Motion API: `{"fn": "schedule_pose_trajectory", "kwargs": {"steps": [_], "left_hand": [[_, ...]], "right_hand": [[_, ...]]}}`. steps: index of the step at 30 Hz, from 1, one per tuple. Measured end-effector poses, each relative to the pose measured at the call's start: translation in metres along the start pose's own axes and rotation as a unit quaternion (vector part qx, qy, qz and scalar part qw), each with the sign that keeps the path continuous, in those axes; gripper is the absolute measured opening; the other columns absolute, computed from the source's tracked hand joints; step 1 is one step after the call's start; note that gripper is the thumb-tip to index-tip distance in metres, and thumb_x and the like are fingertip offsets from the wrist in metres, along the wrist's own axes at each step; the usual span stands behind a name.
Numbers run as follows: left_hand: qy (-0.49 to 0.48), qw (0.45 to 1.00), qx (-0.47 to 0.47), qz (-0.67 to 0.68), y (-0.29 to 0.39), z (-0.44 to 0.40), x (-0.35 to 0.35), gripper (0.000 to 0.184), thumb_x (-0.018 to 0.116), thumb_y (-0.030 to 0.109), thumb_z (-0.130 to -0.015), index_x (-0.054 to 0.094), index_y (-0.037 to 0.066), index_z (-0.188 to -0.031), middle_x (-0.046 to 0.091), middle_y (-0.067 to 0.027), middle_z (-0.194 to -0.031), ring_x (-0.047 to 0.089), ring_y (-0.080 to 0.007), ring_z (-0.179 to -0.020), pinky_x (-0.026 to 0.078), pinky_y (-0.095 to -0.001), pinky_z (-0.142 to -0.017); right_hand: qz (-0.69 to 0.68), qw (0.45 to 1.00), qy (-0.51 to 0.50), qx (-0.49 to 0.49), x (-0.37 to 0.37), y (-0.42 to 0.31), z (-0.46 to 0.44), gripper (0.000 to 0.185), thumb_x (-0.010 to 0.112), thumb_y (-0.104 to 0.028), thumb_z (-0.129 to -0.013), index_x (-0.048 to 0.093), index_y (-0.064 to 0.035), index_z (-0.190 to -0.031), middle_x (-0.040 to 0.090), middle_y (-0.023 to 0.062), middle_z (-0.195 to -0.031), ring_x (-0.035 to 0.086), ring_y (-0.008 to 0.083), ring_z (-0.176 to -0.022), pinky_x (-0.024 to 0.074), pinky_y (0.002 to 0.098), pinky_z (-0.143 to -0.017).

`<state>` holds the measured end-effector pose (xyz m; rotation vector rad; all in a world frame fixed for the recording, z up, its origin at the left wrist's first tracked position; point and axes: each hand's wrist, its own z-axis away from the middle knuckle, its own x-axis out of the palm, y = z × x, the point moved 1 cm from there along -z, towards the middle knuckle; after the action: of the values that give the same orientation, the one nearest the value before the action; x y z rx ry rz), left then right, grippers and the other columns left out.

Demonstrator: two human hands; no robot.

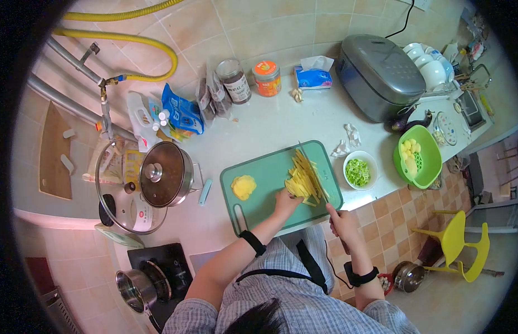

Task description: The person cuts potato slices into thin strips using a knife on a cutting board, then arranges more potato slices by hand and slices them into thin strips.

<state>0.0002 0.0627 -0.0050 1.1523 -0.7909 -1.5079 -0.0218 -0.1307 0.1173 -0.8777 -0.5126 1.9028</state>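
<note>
Head view is showing two bare hands working over a green cutting board (pixel 264 167). The right hand (pixel 343 222) is closing its fingers around the handle of a knife (pixel 314 172), whose blade is pointing away from the body and lying along the right side of the yellow strips (pixel 298 182). The left hand (pixel 288 202) is resting curled fingers on the near end of those strips (whether it is pinching any, I cannot tell). Left of the left hand and a little beyond it, a heap of yellow slices (pixel 243 187) is sitting on the same board.

Just beyond the right hand and to its right, a white bowl (pixel 376 171) is holding chopped greens (pixel 358 173). Farther right of that hand, a green basket (pixel 433 165) is holding pale yellow pieces (pixel 409 151) and small green bits (pixel 419 161). Well left of the left hand, a lidded pot (pixel 165 177) is standing near a teal-handled tool (pixel 205 192).
</note>
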Motion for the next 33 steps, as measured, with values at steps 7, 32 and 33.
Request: {"fn": "schedule_pose_trajectory", "kwargs": {"steps": [7, 32, 33], "left_hand": [[0.012, 1.0, 0.021, -0.005, 0.01, 0.007, -0.005, 0.032, 0.069, 0.013, -0.065, 0.061, 0.005, -0.094, 0.064, -0.0081, -0.081, 0.058, -0.022, -0.074, 0.044, -0.0358, -0.074], [0.122, 0.885, 0.145, -0.426, 0.025, 0.03, -0.148, 0.044, 0.064, 0.011, -0.073, 0.052, 0.001, -0.115, 0.048, -0.013, -0.113, 0.045, -0.03, -0.105, 0.038, -0.0372, -0.091], [0.118, 0.886, 0.138, -0.426, 0.027, 0.03, -0.148, 0.043, 0.063, 0.012, -0.074, 0.052, 0.001, -0.114, 0.049, -0.0131, -0.114, 0.047, -0.0298, -0.104, 0.039, -0.0368, -0.09]], "right_hand": [[0.003, 1.0, 0.006, -0.013, 0.007, 0.011, -0.006, 0.063, 0.05, -0.058, -0.08, 0.054, 0.0021, -0.06, 0.051, 0.0075, -0.05, 0.051, 0.0157, -0.043, 0.0402, 0.0288, -0.042], [0.105, 0.993, 0.005, -0.044, 0.014, -0.013, 0.012, 0.062, 0.047, -0.052, -0.084, 0.06, 0.0082, -0.077, 0.058, 0.0233, -0.065, 0.059, 0.0346, -0.063, 0.044, 0.0411, -0.06], [0.096, 0.992, 0.023, -0.074, 0.017, -0.011, 0.011, 0.061, 0.048, -0.051, -0.084, 0.059, 0.0082, -0.075, 0.056, 0.0217, -0.061, 0.057, 0.0334, -0.059, 0.043, 0.0406, -0.057]]}}
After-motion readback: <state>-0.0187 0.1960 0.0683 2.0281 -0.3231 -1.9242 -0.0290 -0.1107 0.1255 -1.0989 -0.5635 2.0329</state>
